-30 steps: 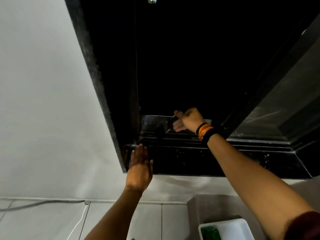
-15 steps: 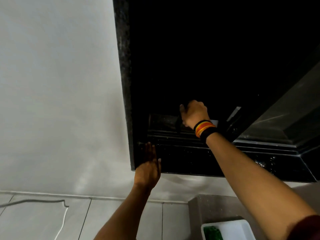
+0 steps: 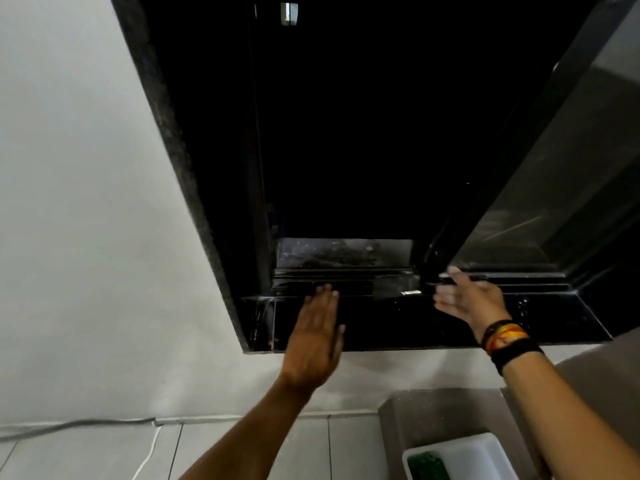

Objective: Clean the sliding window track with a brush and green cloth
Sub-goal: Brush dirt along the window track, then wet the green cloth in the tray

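The black sliding window track [image 3: 332, 276] runs along the bottom of the dark open window. My left hand [image 3: 317, 336] lies flat, fingers together, on the black sill just in front of the track's left part. To the right, my right hand [image 3: 467, 301] wears striped wristbands and holds the dark handle of a brush [image 3: 394, 287]. The brush's dark bristles rest on the track near the sliding pane's frame. The hand is blurred. The green cloth [image 3: 427, 466] lies in a white tub [image 3: 464, 443] at the bottom right.
The sliding glass pane [image 3: 554, 202] stands at the right, its black frame meeting the track beside the brush. A grey wall lies to the left, with a cable [image 3: 69, 426] along its base. The tub sits on a brown ledge [image 3: 433, 410] under the sill.
My right hand with the brush has come from the back middle of the track to the right, beside the sliding pane's frame. My left hand stays on the sill.
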